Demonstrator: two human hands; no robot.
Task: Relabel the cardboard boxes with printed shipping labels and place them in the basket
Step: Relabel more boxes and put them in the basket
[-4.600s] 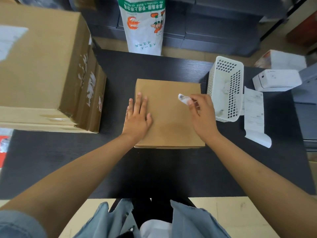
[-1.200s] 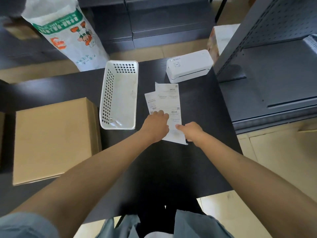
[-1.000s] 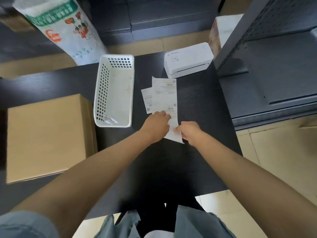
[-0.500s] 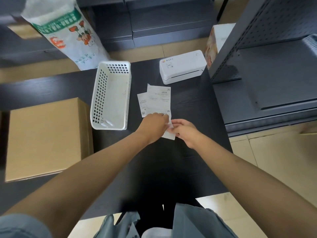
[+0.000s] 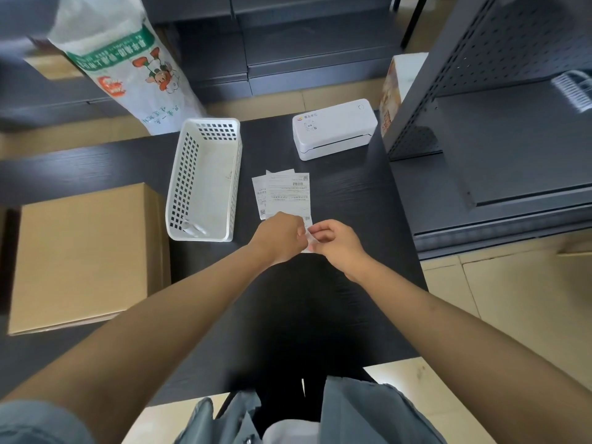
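Observation:
A printed shipping label lies on the black table, with a second label tucked under its left side. My left hand and my right hand both pinch the label's near end, which is lifted off the table. A plain cardboard box lies flat at the left. The white perforated basket stands between the box and the labels, with a scrap of paper in its near corner.
A white label printer sits at the table's far right edge. A dark metal shelf unit stands close on the right. A white printed sack leans behind the table, with dark shelving beyond it.
My hands left the cardboard box and went right to the labels. Over the last second both hands closed on the label's near end and raised it slightly.

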